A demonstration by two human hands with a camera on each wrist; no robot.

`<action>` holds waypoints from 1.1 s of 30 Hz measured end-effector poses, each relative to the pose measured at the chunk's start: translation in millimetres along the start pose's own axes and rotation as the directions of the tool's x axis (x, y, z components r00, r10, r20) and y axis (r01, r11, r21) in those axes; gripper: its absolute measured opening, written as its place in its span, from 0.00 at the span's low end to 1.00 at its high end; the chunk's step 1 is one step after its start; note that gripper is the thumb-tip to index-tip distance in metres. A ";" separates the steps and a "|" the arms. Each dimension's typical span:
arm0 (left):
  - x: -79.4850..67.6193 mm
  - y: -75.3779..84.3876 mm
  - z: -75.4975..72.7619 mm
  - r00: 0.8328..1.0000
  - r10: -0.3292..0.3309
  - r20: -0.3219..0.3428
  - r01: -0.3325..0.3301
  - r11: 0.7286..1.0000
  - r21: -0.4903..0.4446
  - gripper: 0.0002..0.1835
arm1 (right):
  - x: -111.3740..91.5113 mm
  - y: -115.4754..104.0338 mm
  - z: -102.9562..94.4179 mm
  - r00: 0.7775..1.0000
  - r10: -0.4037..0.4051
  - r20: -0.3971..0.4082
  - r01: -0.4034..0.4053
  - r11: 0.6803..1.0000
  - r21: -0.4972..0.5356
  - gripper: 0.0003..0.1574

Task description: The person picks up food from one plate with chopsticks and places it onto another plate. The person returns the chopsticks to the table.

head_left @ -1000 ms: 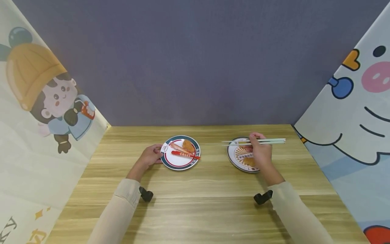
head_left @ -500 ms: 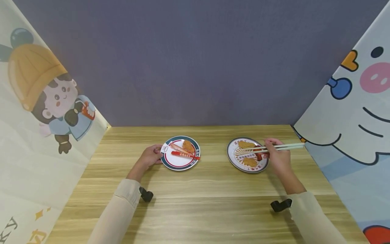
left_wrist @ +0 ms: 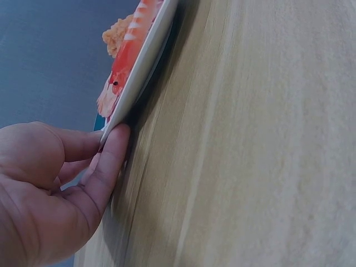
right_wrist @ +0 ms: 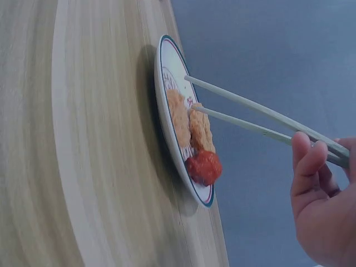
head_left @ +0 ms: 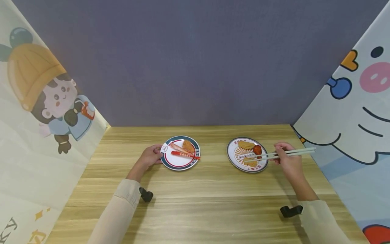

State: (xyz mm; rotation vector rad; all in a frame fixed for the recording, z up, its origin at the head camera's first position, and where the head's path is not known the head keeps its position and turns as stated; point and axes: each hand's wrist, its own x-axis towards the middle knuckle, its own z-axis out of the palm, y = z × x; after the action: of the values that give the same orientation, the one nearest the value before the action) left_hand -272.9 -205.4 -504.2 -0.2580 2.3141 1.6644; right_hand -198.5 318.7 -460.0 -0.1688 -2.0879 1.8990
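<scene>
My left hand [head_left: 151, 155] pinches the rim of a white plate [head_left: 179, 164] with a dark green border and red ring. Thumb and fingers sit on either side of that rim in the left wrist view. A red striped shrimp [head_left: 182, 154], a paler pink piece [head_left: 176, 147] and a golden fried piece [head_left: 188, 146] lie on it. My right hand [head_left: 288, 159] grips a pair of pale green chopsticks [right_wrist: 250, 115], tips slightly apart, reaching over a second plate [head_left: 233, 156]. Their tips overlap the nearer fried piece [head_left: 250, 162]; another fried piece [head_left: 245, 145] and a glossy red-brown piece [head_left: 257, 150] lie there.
Both plates stand toward the back of a wood-grain table [head_left: 207, 203], with a gap between them. A grey-blue wall [head_left: 198, 64] rises behind. Printed cartoon panels flank the left and right sides. Black camera mounts hang at each wrist.
My right hand has moved right and slightly nearer, drawing the chopstick tips from the right plate's far left side to its nearer fried piece. The left hand and its plate stay put.
</scene>
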 end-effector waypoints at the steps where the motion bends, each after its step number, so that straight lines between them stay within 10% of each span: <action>1: 0.3 -0.3 0.2 1.000 0.001 0.000 -0.001 1.000 -0.001 0.27 | -0.7 0.5 -1.8 1.000 -0.006 0.006 0.006 1.000 -0.013 0.08; 16: 2.4 -1.5 -0.7 1.000 -0.001 -0.010 0.001 1.000 -0.003 0.27 | -5.4 2.7 -5.3 0.993 -0.118 0.025 0.119 0.921 -0.370 0.15; 33: 2.3 -2.2 0.4 1.000 0.001 -0.009 -0.001 1.000 0.007 0.27 | -3.6 2.9 -0.7 0.964 -0.042 -0.261 -0.015 0.977 -0.213 0.09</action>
State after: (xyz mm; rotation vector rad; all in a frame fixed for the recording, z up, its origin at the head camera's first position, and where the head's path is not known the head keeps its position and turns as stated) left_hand -274.4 -205.7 -507.1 -0.2631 2.3264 1.6594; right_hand -195.3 318.7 -463.3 -0.4312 -2.0950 1.5423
